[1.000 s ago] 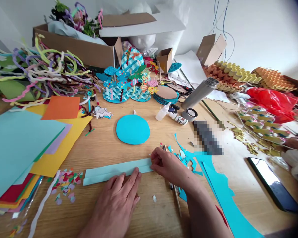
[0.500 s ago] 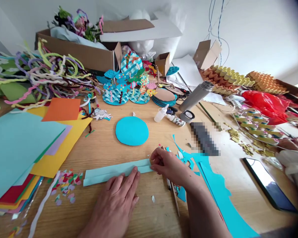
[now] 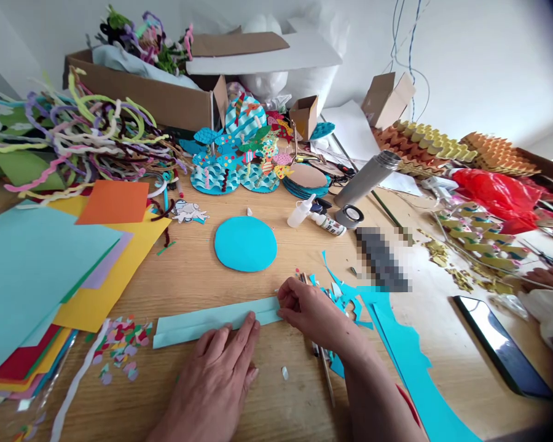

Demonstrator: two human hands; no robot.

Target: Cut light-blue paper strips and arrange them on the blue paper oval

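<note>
A folded light-blue paper strip lies slantwise on the table, with a crease along its length. My left hand rests flat, its fingertips pressing on the strip's near edge right of the middle. At the strip's right end, my right hand pinches the paper between thumb and bent fingers. Beyond the strip lies a bright blue oval. Blue paper scraps and thin sticks lie beside and partly under my right forearm.
Coloured sheets and confetti lie at left. Behind are pipe cleaners, paper sea figures, a glue bottle and a metal flask. A phone lies right; another person's hand shows at the right edge.
My two hands stay nearly in place on the strip. The other person's hand at the right edge has shifted slightly. The view has moved a little.
</note>
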